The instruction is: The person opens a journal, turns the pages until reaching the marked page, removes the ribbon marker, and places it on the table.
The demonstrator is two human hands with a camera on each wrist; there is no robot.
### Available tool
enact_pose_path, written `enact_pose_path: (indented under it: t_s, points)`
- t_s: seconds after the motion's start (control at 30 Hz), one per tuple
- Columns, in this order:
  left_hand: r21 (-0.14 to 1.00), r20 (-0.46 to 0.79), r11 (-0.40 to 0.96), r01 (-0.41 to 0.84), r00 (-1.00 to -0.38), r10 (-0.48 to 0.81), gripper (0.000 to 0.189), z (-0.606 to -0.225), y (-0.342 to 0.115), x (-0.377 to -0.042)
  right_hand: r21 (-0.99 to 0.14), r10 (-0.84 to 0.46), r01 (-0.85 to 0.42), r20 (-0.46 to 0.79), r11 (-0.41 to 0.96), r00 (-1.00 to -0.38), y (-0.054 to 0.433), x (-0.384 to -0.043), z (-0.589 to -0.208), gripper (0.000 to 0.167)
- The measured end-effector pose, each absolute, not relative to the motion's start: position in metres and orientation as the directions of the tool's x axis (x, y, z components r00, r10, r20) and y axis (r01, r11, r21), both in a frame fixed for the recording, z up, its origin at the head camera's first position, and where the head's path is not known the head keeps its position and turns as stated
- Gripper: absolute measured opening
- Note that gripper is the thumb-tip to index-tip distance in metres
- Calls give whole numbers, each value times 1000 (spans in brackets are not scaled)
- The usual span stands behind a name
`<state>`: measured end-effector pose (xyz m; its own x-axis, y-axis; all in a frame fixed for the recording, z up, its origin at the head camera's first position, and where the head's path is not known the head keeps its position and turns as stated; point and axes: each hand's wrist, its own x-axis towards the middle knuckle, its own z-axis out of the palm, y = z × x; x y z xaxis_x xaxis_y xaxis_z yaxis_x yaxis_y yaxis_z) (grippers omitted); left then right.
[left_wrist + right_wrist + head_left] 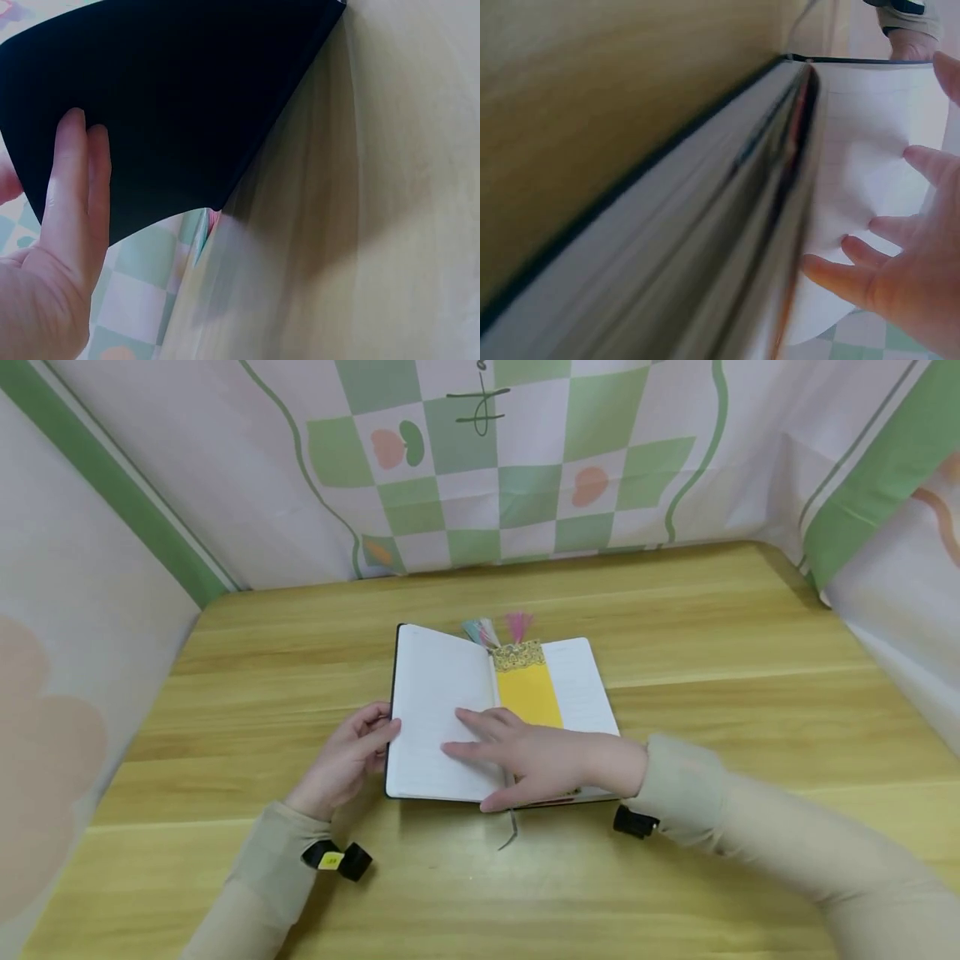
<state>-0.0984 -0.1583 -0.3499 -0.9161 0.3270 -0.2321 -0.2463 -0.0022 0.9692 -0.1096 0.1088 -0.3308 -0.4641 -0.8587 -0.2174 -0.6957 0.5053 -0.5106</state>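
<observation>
Your book (438, 672) lies open near the middle of the wooden table (750, 710); its right half rests on the wood while its left half is raised at a slant. Your left hand (347, 762) pinches the outer edge of that raised half: the thumb lies on the page side, and behind, two straight fingers (69, 176) lie close together against the black cover (180, 97).

Your right hand (534, 758) reaches across from the right, over the gutter, with its fingers spread and the tips touching the blank-looking left page. It grips nothing, and the forearm side passes over the lower part of a yellow card (528, 695).

That card lies on the right page beside the gutter, with a lace-like patterned band across its top. Past the book's top edge stick out a teal-and-white tassel (480, 632) and a pink tassel (519, 626); you cannot tell what they are tied to. A thin dark ribbon (511, 835) trails from the bottom edge onto the table.

You wear beige sleeves (795, 843), with a small black camera at each wrist. Beyond the table hangs a cloth (528, 493) with green and white checks.
</observation>
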Motion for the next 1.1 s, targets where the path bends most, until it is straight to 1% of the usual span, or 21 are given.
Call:
enact_pose_path:
  t_s: [0.13, 0.27, 0.37, 0.47, 0.57, 0.7, 0.73, 0.8, 0.83, 0.9, 0.97, 1.03, 1.1]
  points:
    - [968, -231, -19, -250, -918, 321, 13, -351, -159, -97, -434, -854, -736, -235, 520, -464, 104, -107, -336, 78]
    - [971, -221, -16, -238, -921, 321, 20, -352, -160, -98, -390, -854, -760, -232, 520, -466, 101, -105, -338, 80]
    - [973, -221, 2, -232, -922, 319, 24, -353, -160, -98, -405, -851, -749, -240, 524, -467, 102, -105, -335, 78]
    - [973, -222, 14, -229, -922, 318, 26, -353, -159, -98, -462, -845, -711, -224, 530, -485, 105, -108, -328, 73]
    - [973, -223, 20, -228, -923, 313, 25, -353, -157, -98, -512, -815, -659, -164, 552, -555, 110, -113, -319, 66]
    - [973, -226, 21, -231, -925, 306, 22, -354, -155, -98, -574, -715, -574, -29, 584, -698, 124, -122, -312, 59]
    - [973, -225, 21, -230, -925, 307, 21, -354, -155, -98, -596, -676, -542, -3, 593, -737, 129, -125, -311, 57]
    - [973, -225, 21, -230, -924, 309, 20, -354, -155, -98, -665, -588, -443, 7, 601, -809, 141, -132, -311, 57]
    - [973, -224, 23, -228, -925, 307, 20, -353, -155, -97, -704, -542, -378, -12, 602, -840, 147, -136, -311, 58]
    - [973, -224, 25, -228, -925, 307, 19, -353, -155, -97, -789, -459, -214, -95, 576, -884, 159, -144, -312, 60]
    - [974, -220, 24, -223, -925, 311, 20, -352, -155, -96, -850, -396, -37, -206, 526, -895, 169, -151, -314, 64]
    - [974, -221, 26, -224, -925, 309, 19, -352, -155, -96, -881, -372, 111, -304, 460, -877, 177, -157, -317, 67]
    - [974, -222, 30, -224, -925, 307, 19, -352, -155, -95, -885, -374, 209, -375, 415, -848, 182, -161, -322, 69]
